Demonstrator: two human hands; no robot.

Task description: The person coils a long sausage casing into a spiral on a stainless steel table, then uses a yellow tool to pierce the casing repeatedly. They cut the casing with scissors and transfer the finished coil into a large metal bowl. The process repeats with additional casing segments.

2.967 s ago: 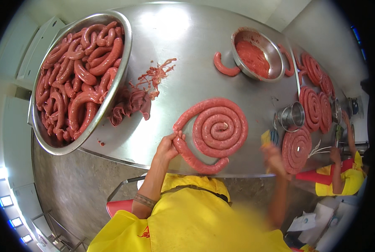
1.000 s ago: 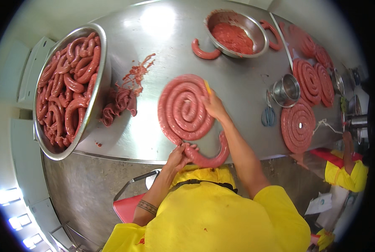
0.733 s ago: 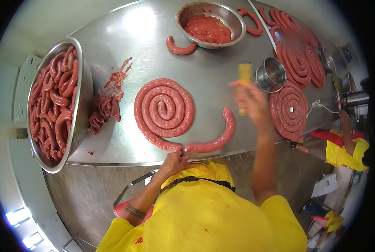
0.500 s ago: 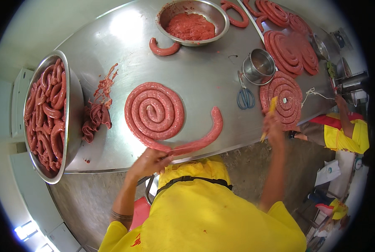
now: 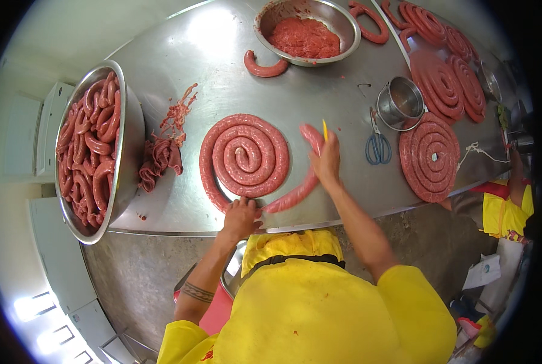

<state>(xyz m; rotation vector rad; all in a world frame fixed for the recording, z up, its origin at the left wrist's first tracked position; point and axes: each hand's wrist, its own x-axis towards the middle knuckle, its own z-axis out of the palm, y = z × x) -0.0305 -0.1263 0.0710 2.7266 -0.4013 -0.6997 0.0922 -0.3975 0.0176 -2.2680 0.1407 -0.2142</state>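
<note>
A long raw sausage [image 5: 245, 121] lies in a flat spiral on the steel table, its loose outer end curving right along the front edge. My left hand [image 5: 241, 219] is closed over this sausage at the front of the coil. In my right hand [image 5: 326, 161] is a slim yellow tool [image 5: 325, 130], gripped with one end pointing up past the fingers; its kind I cannot make out. That hand is at the sausage's loose end [image 5: 311, 137], covering part of it.
A steel bowl [image 5: 118, 209] full of sausages stands left, beside meat scraps [image 5: 177, 115]. At the back are a bowl [image 5: 354, 45] of minced meat and a short sausage [image 5: 263, 68]. Scissors [image 5: 377, 145], a metal pail [image 5: 385, 109] and coiled sausages [image 5: 430, 164] lie right, with a co-worker [image 5: 506, 209] beyond.
My right hand has moved left with the yellow tool, from near the right coil to the sausage's loose end. The left hand stays on the sausage. The view has shifted.
</note>
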